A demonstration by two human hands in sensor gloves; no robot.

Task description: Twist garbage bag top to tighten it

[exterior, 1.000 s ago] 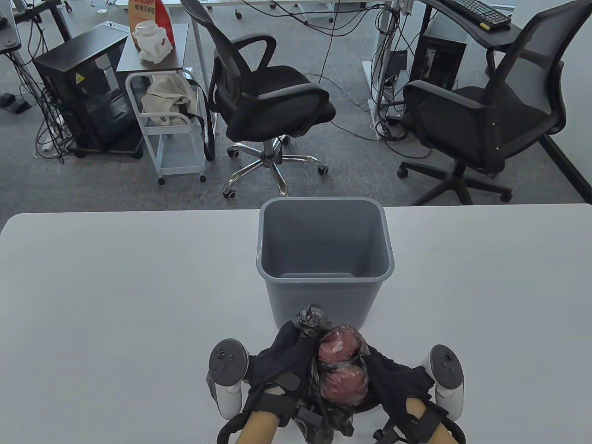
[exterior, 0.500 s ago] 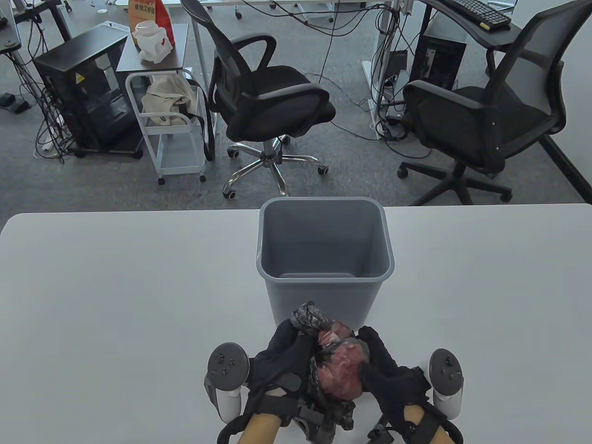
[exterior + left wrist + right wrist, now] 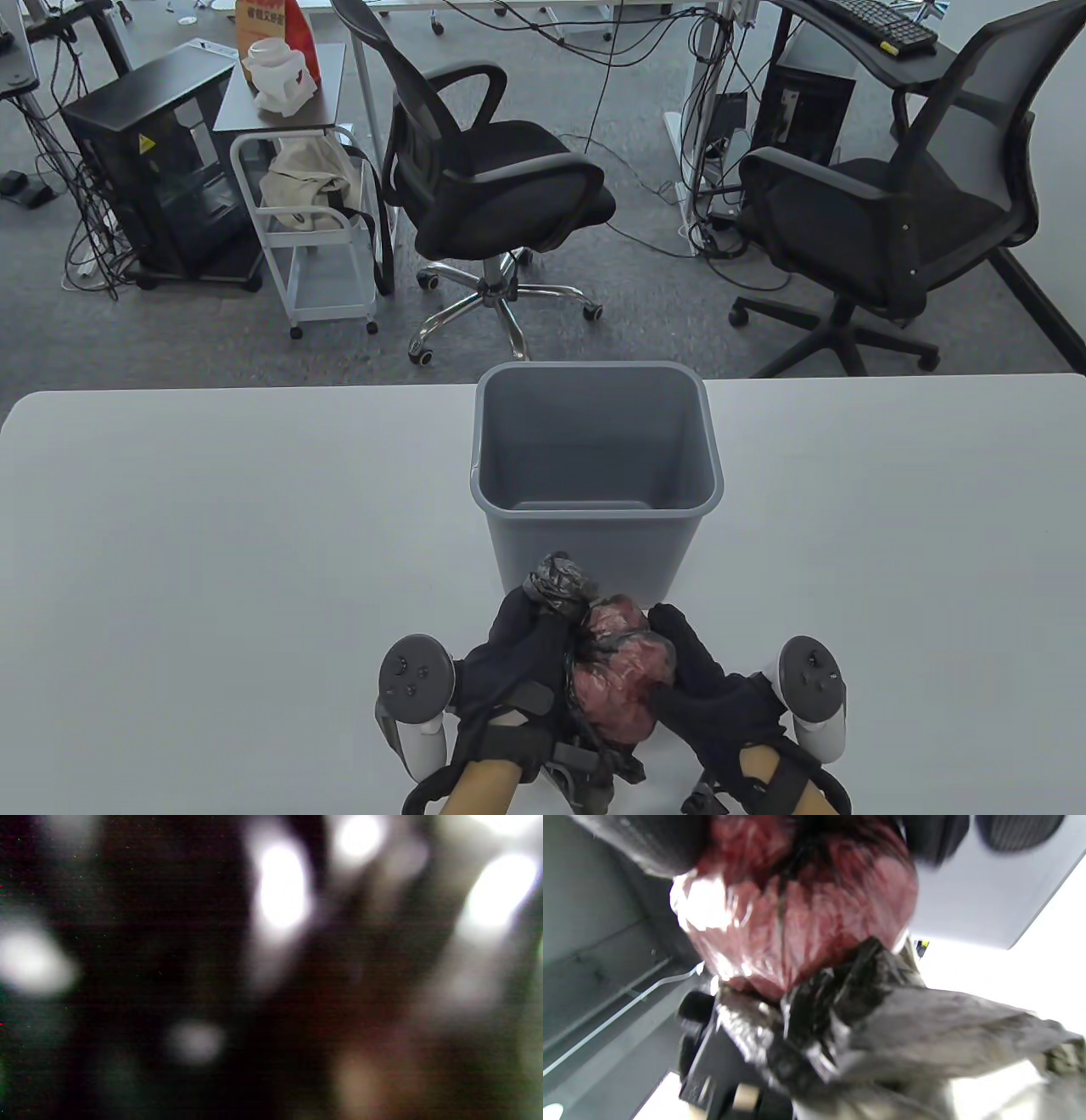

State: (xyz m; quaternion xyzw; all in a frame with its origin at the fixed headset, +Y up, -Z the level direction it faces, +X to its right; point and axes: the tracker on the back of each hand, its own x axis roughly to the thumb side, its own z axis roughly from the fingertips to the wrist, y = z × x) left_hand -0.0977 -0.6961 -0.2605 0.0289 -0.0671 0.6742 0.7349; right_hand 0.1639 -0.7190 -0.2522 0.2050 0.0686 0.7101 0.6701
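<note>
the table (image 3: 212,552) is a wide white surface filling the lower half of the table view. a grey bin (image 3: 594,463) stands upright on it at centre, open at the top, its inside showing only bare grey walls and floor. beyond the far edge, two black office chairs (image 3: 501,187) stand on grey carpet.

the garbage bag (image 3: 618,679) sits at the near edge of the table, just in front of the bin and between both hands. it is thin dark plastic stretched over a reddish mass. its gathered top (image 3: 560,581) rises as a crumpled dark knot at the bag's upper left, close to the bin's front wall; whether it touches the wall cannot be told.

the left hand (image 3: 513,671) grips the neck of the bag, fingers (image 3: 517,615) closed around the plastic just below the knot. the right hand (image 3: 713,696) holds the bulging body of the bag from the right, fingers (image 3: 670,628) curled against the reddish part.

the right wrist view shows the bag (image 3: 797,925) close up, red bulge above and wrinkled black plastic below, blurred. the left wrist view is dark and out of focus; nothing can be identified there.
</note>
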